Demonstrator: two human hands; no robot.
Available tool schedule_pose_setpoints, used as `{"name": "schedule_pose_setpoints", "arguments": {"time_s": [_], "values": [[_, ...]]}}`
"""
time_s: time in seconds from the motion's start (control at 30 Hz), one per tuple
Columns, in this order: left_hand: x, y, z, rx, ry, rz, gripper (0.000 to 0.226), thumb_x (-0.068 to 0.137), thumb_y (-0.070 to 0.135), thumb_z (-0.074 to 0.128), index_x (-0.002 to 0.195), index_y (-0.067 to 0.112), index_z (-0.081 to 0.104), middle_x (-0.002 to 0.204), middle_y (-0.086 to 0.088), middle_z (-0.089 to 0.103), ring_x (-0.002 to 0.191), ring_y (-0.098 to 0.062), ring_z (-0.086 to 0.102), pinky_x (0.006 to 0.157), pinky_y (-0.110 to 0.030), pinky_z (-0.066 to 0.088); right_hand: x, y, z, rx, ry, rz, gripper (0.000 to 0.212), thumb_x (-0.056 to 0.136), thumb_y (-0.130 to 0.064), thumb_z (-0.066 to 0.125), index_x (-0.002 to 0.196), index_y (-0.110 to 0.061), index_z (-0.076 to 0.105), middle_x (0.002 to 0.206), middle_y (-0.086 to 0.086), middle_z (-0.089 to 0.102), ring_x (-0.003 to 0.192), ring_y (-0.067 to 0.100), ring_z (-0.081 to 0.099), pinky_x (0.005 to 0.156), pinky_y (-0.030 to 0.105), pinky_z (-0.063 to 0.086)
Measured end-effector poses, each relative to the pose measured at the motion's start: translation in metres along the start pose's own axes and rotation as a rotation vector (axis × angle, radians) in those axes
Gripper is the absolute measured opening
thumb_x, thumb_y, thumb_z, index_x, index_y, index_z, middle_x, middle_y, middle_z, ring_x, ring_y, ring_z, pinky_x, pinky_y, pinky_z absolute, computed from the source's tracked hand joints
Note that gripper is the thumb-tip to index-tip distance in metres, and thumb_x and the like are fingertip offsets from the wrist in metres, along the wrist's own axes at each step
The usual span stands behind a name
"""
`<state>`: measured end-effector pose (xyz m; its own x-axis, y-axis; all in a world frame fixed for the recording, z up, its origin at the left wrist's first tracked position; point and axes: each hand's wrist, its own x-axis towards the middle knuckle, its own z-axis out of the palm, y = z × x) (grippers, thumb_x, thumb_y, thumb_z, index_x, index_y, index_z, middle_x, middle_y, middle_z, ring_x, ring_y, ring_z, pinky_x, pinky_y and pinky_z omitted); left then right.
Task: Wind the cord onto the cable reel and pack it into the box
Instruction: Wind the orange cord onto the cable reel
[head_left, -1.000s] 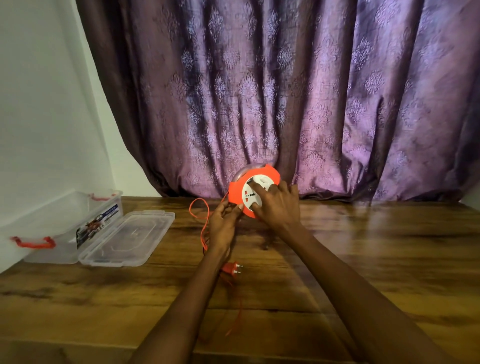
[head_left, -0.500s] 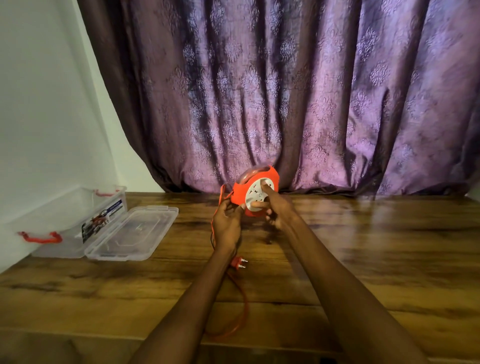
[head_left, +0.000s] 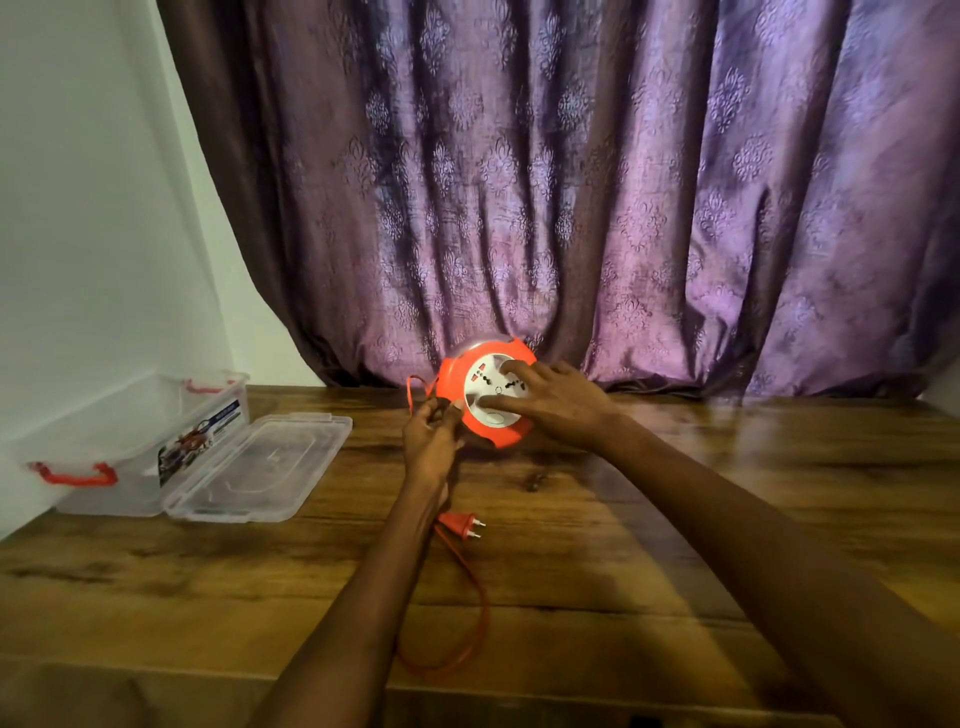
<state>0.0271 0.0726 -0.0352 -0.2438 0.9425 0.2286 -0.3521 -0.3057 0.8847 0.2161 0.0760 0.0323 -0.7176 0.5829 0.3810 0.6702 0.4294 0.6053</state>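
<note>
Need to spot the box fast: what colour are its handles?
Red, on the clear box; head view shows the near handle best.

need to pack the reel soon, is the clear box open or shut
Open: the clear box has no lid on it; its lid lies flat beside it on the table.

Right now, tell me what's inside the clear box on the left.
The clear box stands open, its lid flat beside it. Through the walls nothing clearly shows inside; a printed label on its side covers part of the interior.

Orange reel tilted, cord trailing; box open, seemingly empty.
</note>
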Motion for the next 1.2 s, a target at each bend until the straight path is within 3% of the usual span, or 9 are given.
{"name": "schedule_pose_setpoints", "arguments": {"time_s": [0.17, 0.3, 0.4, 0.5, 0.57, 0.7, 0.8, 0.93, 1.2], "values": [[-0.006, 0.000, 0.008, -0.037, -0.067, 0.004, 0.010, 0.094, 0.006, 0.065, 0.103, 0.007, 0.062, 0.091, -0.014, 0.064, 0.087, -0.027, 0.058, 0.072, -0.037, 0.051, 0.001, -0.003, 0.004, -0.206, 0.154, 0.021, 0.055, 0.082, -0.027, 0.063, 0.133, -0.045, 0.055, 0.120, 0.018, 0.064, 0.092, 0.032, 0.065, 0.078, 0.039, 0.050], [-0.005, -0.002, 0.009, 0.050, -0.063, 0.121, 0.016, 0.092, 0.002, 0.065, 0.108, 0.002, 0.064, 0.095, -0.016, 0.067, 0.087, -0.025, 0.061, 0.079, -0.041, 0.050, 0.004, -0.023, 0.005, 0.156, 0.114, 0.404, 0.057, 0.082, -0.050, 0.059, 0.137, -0.045, 0.044, 0.105, 0.011, 0.069, 0.086, 0.034, 0.067, 0.076, 0.041, 0.048], [-0.007, -0.004, 0.011, 0.116, -0.062, 0.192, 0.025, 0.090, 0.000, 0.067, 0.111, 0.015, 0.066, 0.099, -0.008, 0.072, 0.083, -0.010, 0.067, 0.082, -0.029, 0.055, 0.017, -0.046, -0.003, 0.828, 0.125, 1.057, 0.065, 0.074, -0.064, 0.066, 0.132, -0.039, 0.051, 0.104, 0.007, 0.072, 0.092, 0.031, 0.068, 0.078, 0.038, 0.052], [-0.009, -0.008, 0.012, 0.193, -0.050, 0.235, 0.033, 0.091, 0.002, 0.067, 0.123, 0.001, 0.062, 0.110, -0.021, 0.072, 0.089, -0.016, 0.067, 0.083, -0.025, 0.055, 0.034, -0.057, -0.010, 1.871, 0.324, 1.493, 0.046, 0.081, -0.050, 0.071, 0.104, -0.010, 0.067, 0.072, 0.008, 0.073, 0.040, 0.013, 0.055, 0.040, 0.020, 0.041], [-0.009, -0.011, 0.010, 0.213, -0.035, 0.230, 0.035, 0.092, 0.005, 0.067, 0.125, -0.004, 0.059, 0.112, -0.027, 0.070, 0.095, -0.029, 0.068, 0.090, -0.037, 0.054, 0.038, -0.061, -0.007, 2.040, 0.359, 1.604, 0.043, 0.085, -0.048, 0.069, 0.091, -0.006, 0.062, 0.055, 0.009, 0.069, 0.027, 0.010, 0.040, 0.033, 0.014, 0.029], [-0.006, -0.010, 0.004, 0.189, 0.016, 0.202, 0.032, 0.093, 0.010, 0.066, 0.116, -0.011, 0.059, 0.100, -0.025, 0.071, 0.084, -0.019, 0.062, 0.081, -0.037, 0.051, 0.029, -0.058, -0.008, 1.870, 0.210, 1.364, 0.039, 0.092, -0.046, 0.061, 0.085, -0.008, 0.066, 0.059, 0.007, 0.072, 0.032, 0.012, 0.044, 0.036, 0.018, 0.035], [-0.003, -0.004, 0.000, 0.048, -0.005, 0.128, 0.021, 0.095, 0.009, 0.063, 0.111, -0.004, 0.064, 0.096, -0.014, 0.070, 0.082, -0.019, 0.064, 0.067, -0.030, 0.052, 0.014, -0.043, -0.007, 1.079, 0.114, 1.146, 0.035, 0.087, -0.053, 0.061, 0.094, -0.020, 0.071, 0.087, 0.005, 0.076, 0.072, 0.027, 0.067, 0.066, 0.033, 0.051], [-0.001, -0.004, 0.001, -0.014, -0.042, 0.071, 0.015, 0.095, 0.015, 0.065, 0.109, 0.010, 0.069, 0.106, -0.013, 0.073, 0.092, -0.025, 0.068, 0.066, -0.032, 0.057, 0.007, -0.019, -0.008, 0.478, 0.151, 0.384, 0.037, 0.089, -0.028, 0.060, 0.125, -0.035, 0.055, 0.131, 0.003, 0.050, 0.110, 0.032, 0.059, 0.070, 0.041, 0.052], [-0.001, -0.004, -0.001, -0.014, -0.129, 0.023, 0.021, 0.096, 0.013, 0.062, 0.113, 0.002, 0.065, 0.106, -0.014, 0.072, 0.095, -0.030, 0.069, 0.079, -0.047, 0.060, 0.001, 0.011, -0.025, -0.154, -0.069, -0.151, 0.056, 0.093, -0.021, 0.054, 0.141, -0.048, 0.041, 0.145, 0.020, 0.046, 0.114, 0.033, 0.058, 0.088, 0.041, 0.046]]}}
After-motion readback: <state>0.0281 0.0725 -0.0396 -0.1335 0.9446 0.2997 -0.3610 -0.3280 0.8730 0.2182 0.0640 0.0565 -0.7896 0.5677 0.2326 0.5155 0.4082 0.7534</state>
